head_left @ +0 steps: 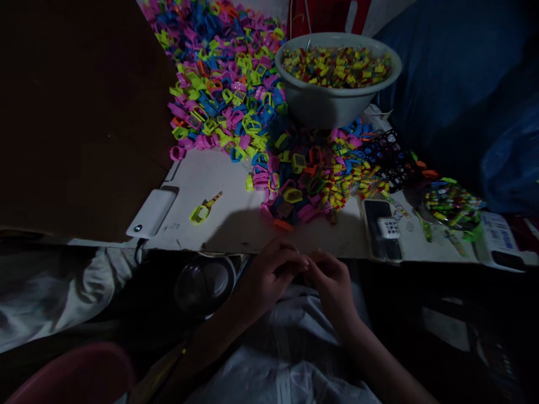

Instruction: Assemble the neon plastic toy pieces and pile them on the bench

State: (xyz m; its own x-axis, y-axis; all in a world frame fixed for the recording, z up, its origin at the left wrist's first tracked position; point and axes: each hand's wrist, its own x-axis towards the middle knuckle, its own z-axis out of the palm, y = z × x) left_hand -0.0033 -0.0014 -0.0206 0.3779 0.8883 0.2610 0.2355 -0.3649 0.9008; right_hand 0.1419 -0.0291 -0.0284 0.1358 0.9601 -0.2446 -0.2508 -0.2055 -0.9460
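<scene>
My left hand [278, 266] and my right hand [330, 275] meet over my lap, just below the table's front edge. Their fingertips are pinched together and touch. Whatever lies between them is too small and dark to make out. A yellow plastic toy watch [199, 214] with a striped yellow-and-red piece [214, 199] sticking out of it lies alone to the left. Beyond my hands is a heap of pink, blue, yellow and orange toy watches [295, 193]. Beside that heap, small yellow-and-red wrapped pieces [351, 177] are piled up.
A grey basin [328, 104] full of wrapped pieces stands at the back. A larger watch pile [227, 84] spreads behind. A white power bank [152, 213] and a phone [382, 231] lie near the front edge. A brown cardboard box [80, 112] blocks the left; a bowl [450, 205] stands right.
</scene>
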